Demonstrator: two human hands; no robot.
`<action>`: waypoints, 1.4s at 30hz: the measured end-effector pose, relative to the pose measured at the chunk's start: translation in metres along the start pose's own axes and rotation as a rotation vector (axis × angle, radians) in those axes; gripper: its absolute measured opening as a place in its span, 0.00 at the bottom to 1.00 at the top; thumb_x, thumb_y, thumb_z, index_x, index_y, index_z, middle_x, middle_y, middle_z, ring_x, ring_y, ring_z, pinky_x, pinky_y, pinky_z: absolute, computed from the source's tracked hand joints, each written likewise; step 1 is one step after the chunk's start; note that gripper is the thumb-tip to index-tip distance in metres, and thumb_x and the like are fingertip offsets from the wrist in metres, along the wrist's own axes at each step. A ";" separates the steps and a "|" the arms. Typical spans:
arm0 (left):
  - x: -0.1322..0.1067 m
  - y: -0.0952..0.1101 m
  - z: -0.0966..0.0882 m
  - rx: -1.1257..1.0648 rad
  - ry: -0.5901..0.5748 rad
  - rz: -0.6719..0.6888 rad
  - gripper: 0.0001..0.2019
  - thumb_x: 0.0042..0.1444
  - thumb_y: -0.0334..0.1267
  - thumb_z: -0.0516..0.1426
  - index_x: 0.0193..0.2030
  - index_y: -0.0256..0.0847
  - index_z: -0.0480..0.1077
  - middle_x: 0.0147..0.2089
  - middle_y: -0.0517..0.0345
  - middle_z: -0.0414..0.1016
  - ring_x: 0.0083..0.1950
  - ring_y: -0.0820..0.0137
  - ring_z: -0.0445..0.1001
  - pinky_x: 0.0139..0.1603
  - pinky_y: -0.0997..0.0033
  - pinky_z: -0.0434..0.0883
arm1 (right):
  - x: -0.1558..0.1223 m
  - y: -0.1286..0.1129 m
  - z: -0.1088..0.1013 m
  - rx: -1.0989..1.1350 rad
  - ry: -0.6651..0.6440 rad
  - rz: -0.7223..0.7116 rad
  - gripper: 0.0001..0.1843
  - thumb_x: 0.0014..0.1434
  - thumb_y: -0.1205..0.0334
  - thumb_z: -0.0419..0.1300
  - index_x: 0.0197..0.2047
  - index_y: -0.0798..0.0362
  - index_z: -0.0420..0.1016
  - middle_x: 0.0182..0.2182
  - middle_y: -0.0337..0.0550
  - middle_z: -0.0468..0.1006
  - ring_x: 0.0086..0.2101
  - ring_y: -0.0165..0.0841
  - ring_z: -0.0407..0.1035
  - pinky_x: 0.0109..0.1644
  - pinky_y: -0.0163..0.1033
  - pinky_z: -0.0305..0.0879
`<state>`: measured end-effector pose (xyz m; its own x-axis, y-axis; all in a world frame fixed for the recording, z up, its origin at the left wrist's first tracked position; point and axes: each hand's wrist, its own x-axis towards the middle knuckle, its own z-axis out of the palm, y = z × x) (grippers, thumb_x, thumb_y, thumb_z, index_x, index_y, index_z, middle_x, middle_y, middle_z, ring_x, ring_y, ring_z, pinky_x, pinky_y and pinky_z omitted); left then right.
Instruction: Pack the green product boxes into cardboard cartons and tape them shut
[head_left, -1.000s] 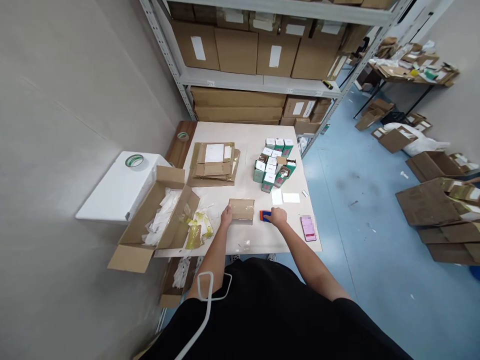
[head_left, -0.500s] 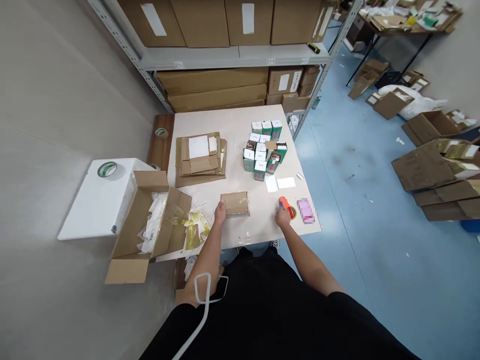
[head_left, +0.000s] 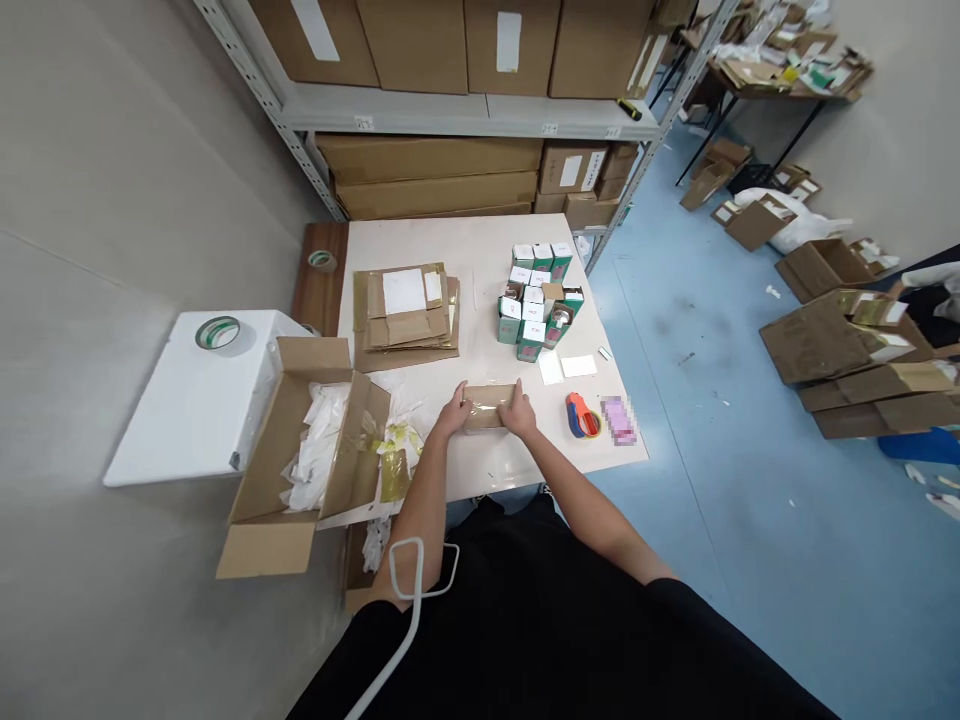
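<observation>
A small taped cardboard box [head_left: 486, 407] is at the front of the table, between my two hands. My left hand [head_left: 452, 412] grips its left end and my right hand [head_left: 519, 412] its right end. Clear tape shines across the box top. To the right of my right hand lies an orange-red tape dispenser [head_left: 582, 415] with a roll in it, and a pixelated pink item [head_left: 619, 420] is beside that. White paper slips [head_left: 577, 366] lie behind the dispenser. Several small green-and-white boxes [head_left: 532, 312] stand grouped further back, a few of them with their tops open.
Flattened cardboard [head_left: 409, 330] is stacked at the table's left. An open carton [head_left: 300, 500] with white wrapping stands at the front left, near a white box [head_left: 180, 400] carrying a tape roll [head_left: 217, 332]. A shelf [head_left: 450, 110] with cartons rises behind; more cartons [head_left: 840, 340] lie to the right.
My right hand has let go of the tape dispenser, which now lies on the table, and has moved left to the cardboard box. My left hand stays on the box.
</observation>
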<state>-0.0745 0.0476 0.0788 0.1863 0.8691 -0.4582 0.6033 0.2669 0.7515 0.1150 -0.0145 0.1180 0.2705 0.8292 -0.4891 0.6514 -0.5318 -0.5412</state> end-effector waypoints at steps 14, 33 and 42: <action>-0.026 0.002 0.030 -0.081 0.153 0.172 0.18 0.65 0.42 0.56 0.60 0.45 0.70 0.59 0.50 0.78 0.62 0.57 0.75 0.60 0.61 0.72 | -0.023 0.038 0.003 0.104 0.284 -0.173 0.41 0.58 0.67 0.53 0.75 0.55 0.54 0.71 0.52 0.63 0.70 0.41 0.57 0.73 0.48 0.57; 0.024 0.028 0.122 0.555 -0.082 0.143 0.35 0.60 0.39 0.60 0.76 0.51 0.62 0.83 0.50 0.36 0.81 0.39 0.26 0.75 0.32 0.46 | 0.071 0.126 -0.087 0.089 0.211 -0.099 0.41 0.63 0.63 0.55 0.78 0.52 0.52 0.73 0.49 0.61 0.71 0.41 0.55 0.73 0.47 0.58; -0.017 0.017 0.122 0.704 -0.143 0.145 0.39 0.58 0.30 0.58 0.76 0.57 0.60 0.83 0.60 0.39 0.82 0.44 0.30 0.74 0.43 0.57 | 0.186 0.148 -0.100 -0.103 -0.122 0.162 0.29 0.67 0.52 0.61 0.67 0.55 0.68 0.63 0.56 0.75 0.61 0.43 0.71 0.58 0.40 0.69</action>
<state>0.0270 -0.0140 0.0414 0.3726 0.7998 -0.4706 0.9113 -0.2195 0.3484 0.3330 0.0781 0.0154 0.2940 0.7041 -0.6465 0.6771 -0.6308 -0.3791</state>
